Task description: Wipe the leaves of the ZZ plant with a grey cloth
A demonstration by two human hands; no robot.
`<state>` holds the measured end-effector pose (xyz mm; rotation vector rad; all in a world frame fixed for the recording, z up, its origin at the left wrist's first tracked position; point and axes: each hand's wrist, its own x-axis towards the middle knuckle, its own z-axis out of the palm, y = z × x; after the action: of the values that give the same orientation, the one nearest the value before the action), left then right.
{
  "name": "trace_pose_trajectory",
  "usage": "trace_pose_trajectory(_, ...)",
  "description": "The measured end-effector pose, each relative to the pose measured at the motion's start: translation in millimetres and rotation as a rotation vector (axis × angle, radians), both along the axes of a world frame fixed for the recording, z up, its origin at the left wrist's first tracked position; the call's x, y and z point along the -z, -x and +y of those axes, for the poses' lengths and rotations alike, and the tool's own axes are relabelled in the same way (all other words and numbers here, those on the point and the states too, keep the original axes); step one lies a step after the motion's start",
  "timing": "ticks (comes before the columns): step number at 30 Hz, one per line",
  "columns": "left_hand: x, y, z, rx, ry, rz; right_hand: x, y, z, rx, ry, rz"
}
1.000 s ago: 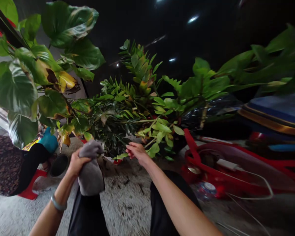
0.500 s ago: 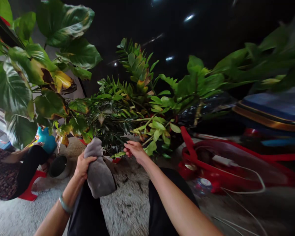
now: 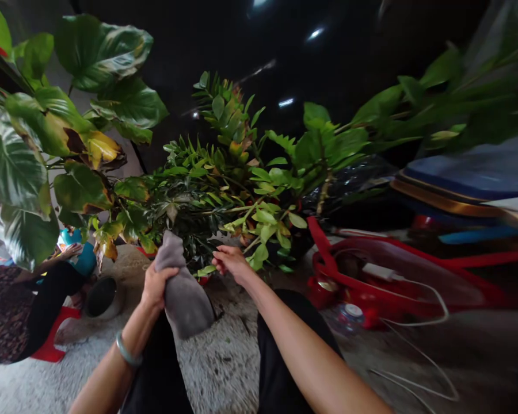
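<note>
Left hand (image 3: 159, 284): grip closed round the side of a grey cloth (image 3: 189, 305), thumb across it. Cloth hangs above the floor (image 3: 222, 374), by the left leg (image 3: 155, 368), wide end toward the near edge, top bunched up close to the plants (image 3: 233, 201) that screen the floor's far edge. Right hand (image 3: 227, 261): fingertips drawn together just beside a light green leaf (image 3: 206, 270), low at the front of the plants. From my feed I can't tell if that grip has hold of foliage or nothing.

To do it well, I'd want a light pinch on the right, no tugging, since thin foliage probably bends or tears easily. Left: cloth in a flat fold, not a bunch, lower end up off the rough floor so it doesn't pick up grit. Right forearm should stay clear of the red basket (image 3: 461, 290) and white cable (image 3: 446, 315) toward the floor's right edge.
</note>
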<state>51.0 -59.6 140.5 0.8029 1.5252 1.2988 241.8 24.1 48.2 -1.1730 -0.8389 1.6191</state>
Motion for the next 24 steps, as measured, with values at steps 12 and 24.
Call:
trace_pose_trajectory(12,-64.1,-16,47,0.006,-0.443,0.134,-4.9,-1,-1,0.005,-0.007,0.021)
trace_pose_trajectory(24,-101.9,-36,39,0.306,-0.496,0.188,-1.1,-3,1,0.008,-0.002,-0.011)
